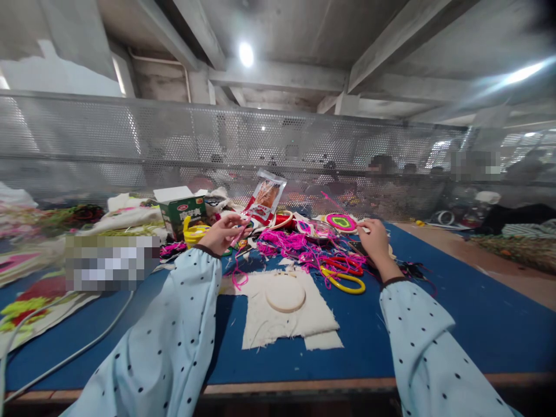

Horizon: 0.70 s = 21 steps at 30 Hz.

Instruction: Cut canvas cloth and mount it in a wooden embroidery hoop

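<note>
My left hand (225, 231) is raised over the blue table (456, 313), its fingers pinched on a thin pink tool with pink yarn trailing down from it. My right hand (376, 239) rests knuckles up at the edge of a tangle of pink yarn (299, 246), fingers curled; what they hold is hidden. Between my arms lies a cream cloth (284, 315) with a round wooden hoop (285, 293) on it. Yellow-handled scissors (345, 281) and a red-handled tool (347, 266) lie just left of my right wrist.
A green carton (182, 211), a yellow tub (194, 233), a red and white snack bag (264, 200) and a round embroidered piece in a hoop (341, 222) stand behind the yarn. Embroidered cloths (39, 301) and a white cable (78, 353) lie at left. A perforated metal screen (278, 156) backs the table; people sit beyond it.
</note>
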Tool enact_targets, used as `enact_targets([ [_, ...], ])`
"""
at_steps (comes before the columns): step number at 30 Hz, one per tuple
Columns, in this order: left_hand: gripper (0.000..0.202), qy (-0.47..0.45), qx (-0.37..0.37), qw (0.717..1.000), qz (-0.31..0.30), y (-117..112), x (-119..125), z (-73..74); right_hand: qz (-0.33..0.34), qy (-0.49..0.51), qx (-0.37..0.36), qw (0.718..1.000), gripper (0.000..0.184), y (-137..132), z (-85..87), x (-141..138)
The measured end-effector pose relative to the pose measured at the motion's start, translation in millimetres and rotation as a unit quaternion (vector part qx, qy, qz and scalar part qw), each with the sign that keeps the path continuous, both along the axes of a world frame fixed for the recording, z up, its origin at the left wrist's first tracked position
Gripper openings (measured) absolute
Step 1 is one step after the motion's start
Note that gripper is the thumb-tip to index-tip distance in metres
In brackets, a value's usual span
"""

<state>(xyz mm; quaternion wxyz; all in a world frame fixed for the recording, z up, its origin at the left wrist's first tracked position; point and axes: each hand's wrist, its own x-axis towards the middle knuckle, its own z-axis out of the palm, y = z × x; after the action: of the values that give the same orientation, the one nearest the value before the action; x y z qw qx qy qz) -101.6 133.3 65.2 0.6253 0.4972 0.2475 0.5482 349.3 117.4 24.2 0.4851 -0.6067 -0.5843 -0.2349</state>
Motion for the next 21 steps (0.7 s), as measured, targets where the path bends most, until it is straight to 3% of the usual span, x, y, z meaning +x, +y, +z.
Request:
enact_targets([
  [4, 0.057, 0.007, 0.037, 0.999, -0.033, -6, 7, -0.1, 0.022, -0.006, -0.014, 1.0, 0.016, -2, 2.5, -16],
  [8, 0.073, -0.03, 0.019, 0.997, -0.071, -10, 16, 1.1, 0.078, -0.015, -0.023, 0.997, 0.014, -13, 4.8, -51],
  [11, 0.062, -0.07, 0.005, 0.996, -0.047, -10, 24, -2.1, 0.137, -0.027, -0.03, 0.99, 0.012, -30, 6.8, -81],
  [14, 0.045, -0.103, -0.014, 0.994, 0.018, -10, 31, -6.5, 0.174, -0.048, -0.046, 0.983, 0.012, -50, 9.0, -101],
  [17, 0.026, -0.128, -0.065, 0.987, 0.073, -12, 37, -8.1, 0.189, -0.069, -0.059, 0.978, 0.013, -62, 10.5, -109],
  [21, 0.019, -0.136, -0.094, 0.984, 0.068, -17, 42, -6.3, 0.201, -0.101, -0.085, 0.971, 0.014, -65, 10.8, -110],
])
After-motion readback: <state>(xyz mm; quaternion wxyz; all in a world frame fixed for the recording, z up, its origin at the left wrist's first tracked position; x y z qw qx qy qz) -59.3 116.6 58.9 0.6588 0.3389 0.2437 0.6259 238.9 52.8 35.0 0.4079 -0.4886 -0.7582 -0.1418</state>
